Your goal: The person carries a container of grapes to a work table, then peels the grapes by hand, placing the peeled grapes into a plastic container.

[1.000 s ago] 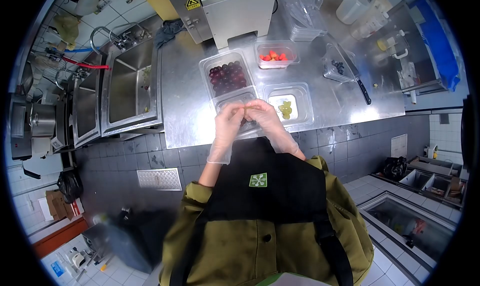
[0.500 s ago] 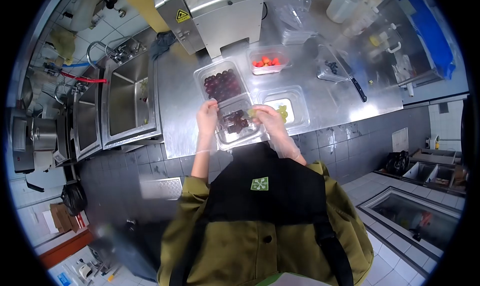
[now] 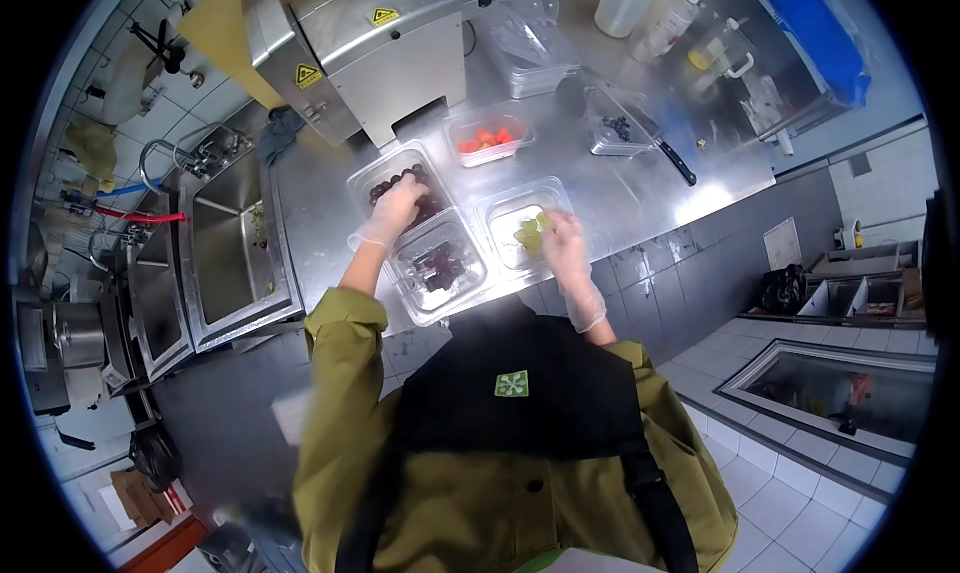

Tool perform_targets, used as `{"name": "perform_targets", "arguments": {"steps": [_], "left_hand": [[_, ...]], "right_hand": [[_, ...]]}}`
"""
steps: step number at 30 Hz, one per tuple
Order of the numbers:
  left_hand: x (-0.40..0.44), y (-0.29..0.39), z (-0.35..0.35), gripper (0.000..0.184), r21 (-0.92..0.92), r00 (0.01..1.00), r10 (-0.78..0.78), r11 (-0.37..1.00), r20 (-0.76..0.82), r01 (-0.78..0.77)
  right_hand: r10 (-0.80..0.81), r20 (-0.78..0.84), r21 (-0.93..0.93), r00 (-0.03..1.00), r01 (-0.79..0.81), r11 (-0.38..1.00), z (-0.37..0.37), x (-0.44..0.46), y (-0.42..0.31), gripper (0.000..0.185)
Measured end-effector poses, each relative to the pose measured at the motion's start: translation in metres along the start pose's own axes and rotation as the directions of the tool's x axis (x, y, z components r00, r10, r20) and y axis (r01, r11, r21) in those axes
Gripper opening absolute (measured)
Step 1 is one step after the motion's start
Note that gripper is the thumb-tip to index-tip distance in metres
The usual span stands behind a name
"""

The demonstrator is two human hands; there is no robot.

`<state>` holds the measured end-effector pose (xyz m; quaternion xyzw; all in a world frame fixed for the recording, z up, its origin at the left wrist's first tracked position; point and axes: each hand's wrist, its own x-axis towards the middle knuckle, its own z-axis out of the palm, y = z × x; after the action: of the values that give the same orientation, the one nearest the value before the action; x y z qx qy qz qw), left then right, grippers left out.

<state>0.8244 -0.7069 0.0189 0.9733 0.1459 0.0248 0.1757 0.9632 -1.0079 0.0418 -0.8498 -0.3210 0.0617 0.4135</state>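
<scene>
Both of my hands wear clear plastic gloves. My left hand (image 3: 397, 205) reaches into a clear tub (image 3: 358, 185) of dark grapes (image 3: 428, 209), its fingers closed among the fruit and partly hiding it. In front of that tub, a clear container (image 3: 402, 291) holds a few dark grapes (image 3: 440, 266) at its middle. My right hand (image 3: 567, 253) is at the right side of another clear tub (image 3: 497, 201), fingertips pinched on a green grape (image 3: 542, 220). More green grapes (image 3: 527, 237) lie in this tub, right beside the fingers.
Behind stand a tub of strawberries (image 3: 487, 141), a container of blueberries (image 3: 616, 129), a knife (image 3: 677, 163) and stacked clear containers (image 3: 525, 58). A steel machine (image 3: 380, 63) occupies the counter's back. Left is a sink (image 3: 228, 253); bottles (image 3: 672, 28) stand at back right.
My left hand has left the front container's rim and gone into the dark grapes. My right hand has moved from above the front container to the green grapes. The view has shifted.
</scene>
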Motion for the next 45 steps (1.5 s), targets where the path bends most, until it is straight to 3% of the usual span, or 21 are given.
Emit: {"name": "perform_targets", "arguments": {"steps": [1, 2, 4, 7, 10, 13, 17, 19, 22, 26, 28, 29, 30, 33, 36, 41, 45], "left_hand": [[-0.003, 0.008, -0.004, 0.036, -0.151, 0.993, -0.062, 0.987, -0.101, 0.046], [-0.006, 0.018, -0.009, 0.036, -0.299, 0.972, -0.136, 0.951, -0.19, 0.075], [-0.017, 0.049, -0.03, 0.032, -0.516, 0.922, -0.225, 0.856, -0.315, 0.032], [-0.052, 0.117, -0.064, 0.034, -0.792, 0.919, -0.26, 0.605, -0.296, -0.084], [-0.071, 0.131, -0.053, 0.029, -0.834, 0.894, -0.368, 0.551, -0.255, -0.011], [-0.083, 0.133, -0.052, 0.028, -0.812, 0.845, -0.377, 0.573, -0.379, -0.11], [-0.097, 0.135, -0.051, 0.019, -0.765, 0.794, -0.467, 0.644, -0.388, 0.005], [-0.101, 0.137, -0.047, 0.02, -0.83, 0.763, -0.561, 0.555, -0.32, 0.06], [-0.104, 0.142, -0.05, 0.022, -0.855, 0.738, -0.622, 0.505, -0.262, 0.121], [-0.103, 0.146, -0.05, 0.019, -0.798, 0.731, -0.623, 0.574, -0.278, 0.185], [-0.1, 0.147, -0.051, 0.017, -0.654, 0.741, -0.538, 0.735, -0.401, 0.18], [-0.097, 0.149, -0.051, 0.016, -0.571, 0.749, -0.478, 0.805, -0.458, 0.164], [-0.096, 0.161, -0.068, 0.016, -0.672, 0.759, -0.584, 0.688, -0.289, 0.274], [-0.095, 0.156, -0.059, 0.016, -0.694, 0.762, -0.61, 0.645, -0.217, 0.318], [-0.094, 0.142, -0.038, 0.015, -0.637, 0.773, -0.588, 0.696, -0.238, 0.333], [-0.09, 0.141, -0.041, 0.012, -0.735, 0.779, -0.61, 0.593, -0.145, 0.328], [-0.089, 0.128, -0.027, 0.009, -0.822, 0.803, -0.589, 0.499, -0.089, 0.274]], "right_hand": [[-0.009, 0.038, 0.065, 0.999, 0.006, 0.998, 0.001, 0.002, -0.002, 0.036], [0.103, 0.154, 0.27, 0.983, -0.142, 0.952, 0.004, 0.003, -0.008, 0.035], [0.225, 0.434, 0.572, 0.872, -0.46, 0.679, 0.012, 0.003, -0.036, 0.035], [0.005, 0.646, 0.706, 0.763, -0.6, 0.377, 0.03, 0.01, -0.081, 0.034], [-0.06, 0.656, 0.711, 0.753, -0.588, 0.386, 0.047, 0.013, -0.093, 0.034], [-0.12, 0.667, 0.713, 0.735, -0.584, 0.388, 0.05, 0.013, -0.098, 0.029], [-0.105, 0.612, 0.712, 0.784, -0.487, 0.506, 0.048, 0.005, -0.115, 0.023], [-0.108, 0.56, 0.716, 0.822, -0.415, 0.561, 0.047, 0.001, -0.123, 0.024], [-0.379, 0.264, 0.53, 0.887, 0.195, 0.825, 0.044, 0.002, -0.126, 0.028], [-0.488, 0.17, 0.389, 0.856, 0.396, 0.832, 0.047, -0.005, -0.129, 0.028], [-0.543, 0.089, 0.335, 0.835, 0.488, 0.806, 0.049, -0.005, -0.125, 0.027], [-0.55, 0.098, 0.316, 0.829, 0.498, 0.808, 0.047, -0.006, -0.123, 0.027], [-0.549, 0.105, 0.331, 0.829, 0.492, 0.805, 0.047, -0.007, -0.12, 0.027], [-0.507, 0.146, 0.382, 0.849, 0.424, 0.821, 0.048, -0.009, -0.113, 0.026], [-0.472, 0.174, 0.405, 0.864, 0.374, 0.835, 0.049, -0.012, -0.109, 0.025], [-0.422, 0.187, 0.522, 0.887, 0.275, 0.808, 0.046, -0.009, -0.107, 0.024], [-0.29, 0.277, 0.644, 0.916, 0.047, 0.763, 0.048, -0.008, -0.103, 0.023]]}}
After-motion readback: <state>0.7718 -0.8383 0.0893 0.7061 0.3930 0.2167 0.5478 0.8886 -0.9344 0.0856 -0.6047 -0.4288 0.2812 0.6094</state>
